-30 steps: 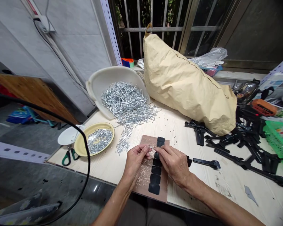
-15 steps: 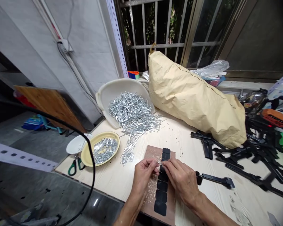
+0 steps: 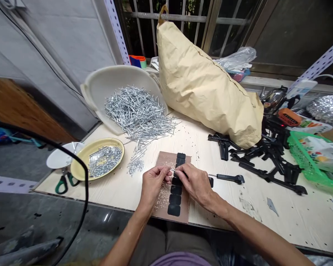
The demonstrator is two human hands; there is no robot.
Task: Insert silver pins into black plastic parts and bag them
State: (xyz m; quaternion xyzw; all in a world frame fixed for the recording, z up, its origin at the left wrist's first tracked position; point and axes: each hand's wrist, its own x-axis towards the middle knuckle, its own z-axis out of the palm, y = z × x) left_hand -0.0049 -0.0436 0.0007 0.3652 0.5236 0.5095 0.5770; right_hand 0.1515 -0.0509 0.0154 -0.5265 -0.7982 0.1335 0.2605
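My left hand (image 3: 154, 183) is closed in a pinch; whatever small thing lies between thumb and fingers is too small to make out. Its fingertips meet the end of a thin metal rod (image 3: 173, 170), which my right hand (image 3: 195, 183) pinches from the other side. Past the right hand, a metal shaft runs into a black plastic part (image 3: 228, 178); whether it is one piece with the rod is hidden. Both hands are over a brown board (image 3: 162, 159) with a column of black rounded pads (image 3: 174, 200) and pale crumbs on it.
A tilted white basin (image 3: 100, 83) spills metal rods (image 3: 137, 114). Left of the board are loose washers (image 3: 135, 167), a yellow dish (image 3: 79, 173) of washers, a white plate (image 3: 54, 159) and green-handled scissors (image 3: 62, 184). A paper sack (image 3: 208, 81), black plastic parts (image 3: 266, 159) and a green basket (image 3: 302, 173) stand rightward.
The camera view has tilted down and shifted, bringing my lap and the green basket into sight. Both hands stay pinched together over the board, with more of the metal rod showing between them.
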